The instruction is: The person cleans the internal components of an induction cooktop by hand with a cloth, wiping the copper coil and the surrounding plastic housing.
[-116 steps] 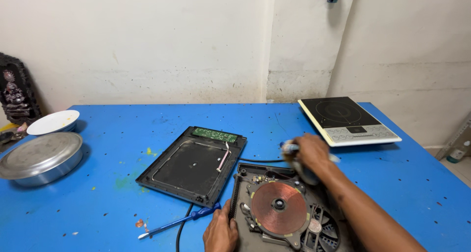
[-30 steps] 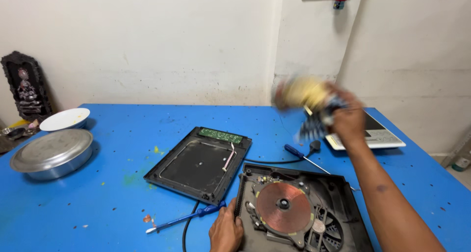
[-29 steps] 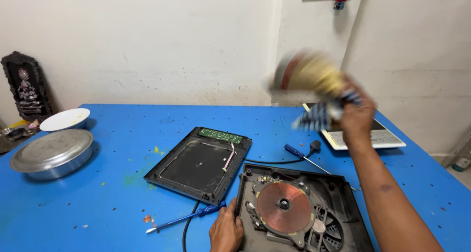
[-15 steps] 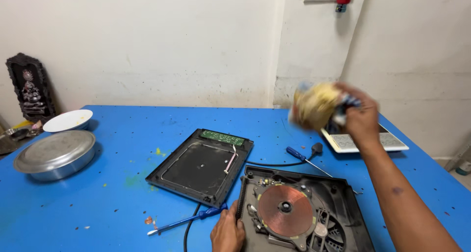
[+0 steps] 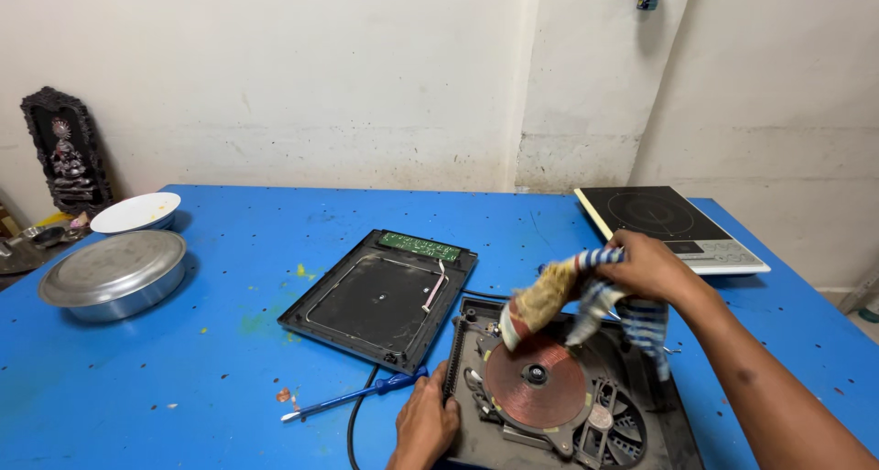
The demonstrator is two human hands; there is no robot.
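My right hand [image 5: 652,270] grips a bunched cloth [image 5: 552,292], yellowish at its end with blue and white stripes, and its tip touches the copper coil [image 5: 536,381] of an opened induction cooker base [image 5: 667,413]. My left hand [image 5: 425,426] rests on the base's left front edge. The cooker's black top panel [image 5: 381,296] lies upside down to the left, with a green circuit strip along its far edge. A blue-handled screwdriver [image 5: 352,399] lies by my left hand.
A second, intact induction cooker [image 5: 670,226] sits at the back right of the blue table [image 5: 229,250]. A steel pan with lid [image 5: 113,274] and a white bowl [image 5: 135,213] stand at the far left. A dark carved figure [image 5: 67,150] leans against the wall.
My right hand has swung the cloth down from head height onto the coil. The left hand has stayed on the base.
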